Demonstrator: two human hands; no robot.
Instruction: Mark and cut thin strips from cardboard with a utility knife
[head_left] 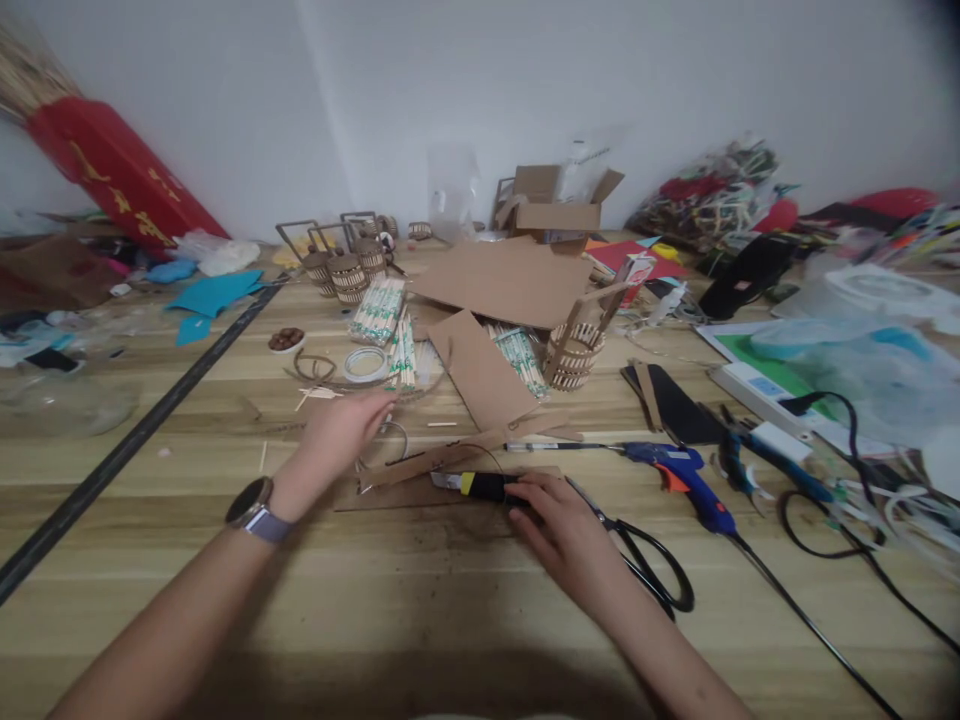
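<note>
My left hand [349,430], a watch [251,503] on its wrist, is raised with its fingers curled together near a thin brown cord [421,392]. What the fingertips pinch, if anything, is hidden. Below them a pale loop [397,440] is partly visible. My right hand [562,525] lies palm down, fingers spread and touching the handle end of a yellow and black utility knife [481,486]. The blade points left, over a piece of cardboard [390,497]. A narrow cardboard strip [412,465] lies just behind the knife. Black-handled scissors [664,560] lie beside my right hand.
A blue glue gun [679,465] with a trailing cable and pliers [780,465] lie right. Behind are a small wooden bucket [574,355], cardboard sheets [502,280], packs of sticks [377,310], a tape roll [365,364] and a bowl of brown beads [286,340].
</note>
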